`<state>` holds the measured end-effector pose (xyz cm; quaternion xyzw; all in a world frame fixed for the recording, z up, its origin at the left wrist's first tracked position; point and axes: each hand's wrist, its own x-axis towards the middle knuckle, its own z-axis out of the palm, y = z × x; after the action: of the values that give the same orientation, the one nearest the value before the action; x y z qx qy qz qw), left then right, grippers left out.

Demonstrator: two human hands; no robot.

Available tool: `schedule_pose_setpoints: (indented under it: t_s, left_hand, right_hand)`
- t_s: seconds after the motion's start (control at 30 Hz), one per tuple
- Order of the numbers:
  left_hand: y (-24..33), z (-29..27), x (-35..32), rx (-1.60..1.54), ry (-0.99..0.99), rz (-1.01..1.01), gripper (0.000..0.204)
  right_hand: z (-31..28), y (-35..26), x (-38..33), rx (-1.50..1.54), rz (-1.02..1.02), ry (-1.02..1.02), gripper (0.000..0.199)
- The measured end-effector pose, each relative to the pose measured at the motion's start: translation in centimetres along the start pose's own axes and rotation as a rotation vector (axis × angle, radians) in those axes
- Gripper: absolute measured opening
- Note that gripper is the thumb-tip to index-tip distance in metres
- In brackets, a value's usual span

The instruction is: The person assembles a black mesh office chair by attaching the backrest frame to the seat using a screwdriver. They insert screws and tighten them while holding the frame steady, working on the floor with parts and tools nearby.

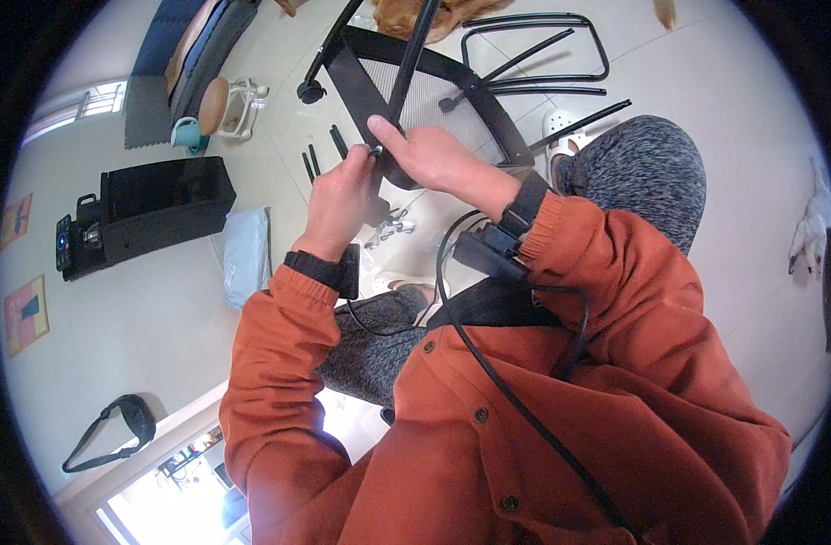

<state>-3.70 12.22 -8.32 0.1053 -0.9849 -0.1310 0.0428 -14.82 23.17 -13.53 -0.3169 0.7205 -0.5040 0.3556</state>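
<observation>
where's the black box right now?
In the head view the black box lies on the floor at the person's left, beside a pale blue bag, well away from the left hand.

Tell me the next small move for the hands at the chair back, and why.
Probably a further turn of the small fastener with the left hand, while the right hand steadies the mesh chair back. Both hands' fingertips meet at one point on the black frame, so the piece seems not yet seated.

Part btwn fingers (372,151) too small, hidden.
</observation>
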Motion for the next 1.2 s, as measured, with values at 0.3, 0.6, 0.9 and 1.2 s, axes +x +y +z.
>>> schedule_pose_setpoints:
  t_s: [0.3, 0.6, 0.9, 1.2]
  left_hand:
    - [0.7, 0.7, 0.1, 0.113, -0.045, -0.061, 0.032]
    - [0.6, -0.4, 0.3, 0.140, -0.170, -0.095, 0.041]
    - [-1.7, -0.9, 0.5, 0.174, -0.139, 0.163, 0.037]
    - [-2.6, -0.8, 1.2, 0.150, -0.122, 0.324, 0.032]
  right_hand:
    - [0.0, 0.6, 0.3, 0.068, -0.130, 0.154, 0.063]
    - [-0.5, 1.2, 0.6, -0.055, -0.238, 0.046, 0.058]
    - [0.4, 2.6, 1.3, -0.200, -0.382, 0.036, 0.058]
    - [-0.2, 1.6, 0.5, 0.014, -0.221, -0.017, 0.062]
